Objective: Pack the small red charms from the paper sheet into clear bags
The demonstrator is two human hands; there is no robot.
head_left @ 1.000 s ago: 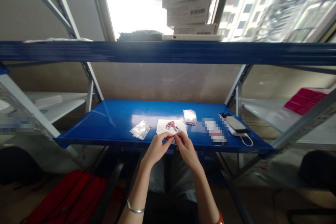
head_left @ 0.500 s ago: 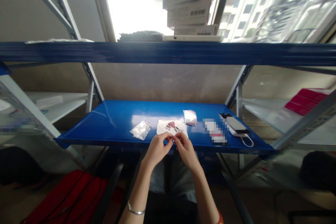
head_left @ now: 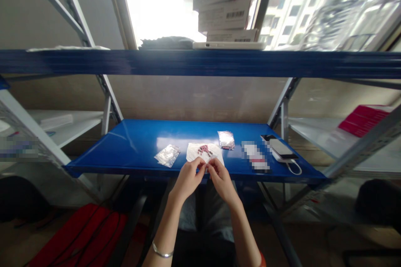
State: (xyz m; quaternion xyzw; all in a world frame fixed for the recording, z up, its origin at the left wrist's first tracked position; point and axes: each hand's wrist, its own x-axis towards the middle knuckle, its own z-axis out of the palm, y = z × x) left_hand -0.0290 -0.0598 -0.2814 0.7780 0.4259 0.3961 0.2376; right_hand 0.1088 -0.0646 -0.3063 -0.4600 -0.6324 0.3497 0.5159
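My left hand (head_left: 189, 174) and my right hand (head_left: 221, 174) meet at the table's front edge, thumbs and fingers pinched close together. Between the fingertips they hold what looks like a small clear plastic bag (head_left: 211, 159), mostly covered by the fingers. Just beyond them lies a white paper sheet (head_left: 191, 150) with a little heap of dark red, bead-like pieces (head_left: 204, 149) on it. Flat clear plastic bags (head_left: 168, 155) lie in a pile to the left. Right of the paper is a stack of shiny bags (head_left: 226, 139) with reddish edges.
The blue table (head_left: 138, 142) has a phone (head_left: 283, 149) on a white device with a cable (head_left: 294, 170) at its right. A blurred-out item (head_left: 255, 156) lies beside them. A blue shelf beam (head_left: 156, 62) crosses above, bearing stacked boxes (head_left: 224, 14).
Both hands stay together in nearly the same place. The clear piece at the fingertips shows a little less to the right than before. The view has shifted slightly.
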